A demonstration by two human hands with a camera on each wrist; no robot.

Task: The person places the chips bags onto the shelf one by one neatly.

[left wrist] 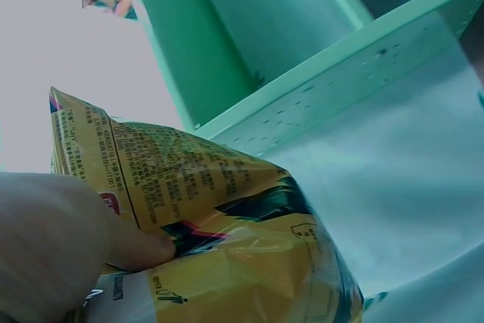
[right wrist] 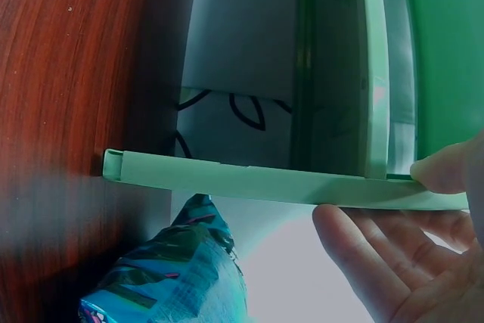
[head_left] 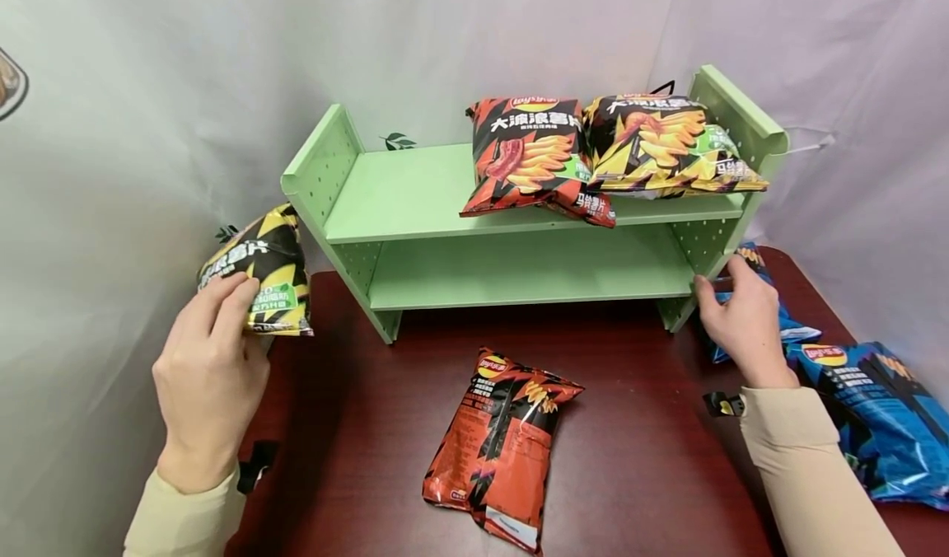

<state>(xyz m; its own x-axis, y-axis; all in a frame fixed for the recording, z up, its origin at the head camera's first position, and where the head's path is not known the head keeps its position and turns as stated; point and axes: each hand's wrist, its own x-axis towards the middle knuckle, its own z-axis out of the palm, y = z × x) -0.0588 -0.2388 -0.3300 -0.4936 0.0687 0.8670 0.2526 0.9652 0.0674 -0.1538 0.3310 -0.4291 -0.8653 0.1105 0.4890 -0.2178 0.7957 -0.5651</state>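
Note:
Off the shelf's left end, my left hand (head_left: 210,367) holds up a yellow and black bag of potato chips (head_left: 280,264). In the left wrist view the thumb presses on the bag's printed yellow back (left wrist: 181,179); the fingers behind are hidden. On the other side, my right hand (head_left: 745,326) grips the right side panel of a light green two-tier shelf (head_left: 415,190). The right wrist view has the thumb on the inner side of the panel edge (right wrist: 249,184) and the fingers along its outer side.
A red chip bag (head_left: 537,149) and a yellow-black one (head_left: 656,141) sit on the upper tier. Another red bag (head_left: 497,450) lies on the dark red table (head_left: 630,458) in front. Blue bags (head_left: 882,417) lie at the right, partly behind my right arm.

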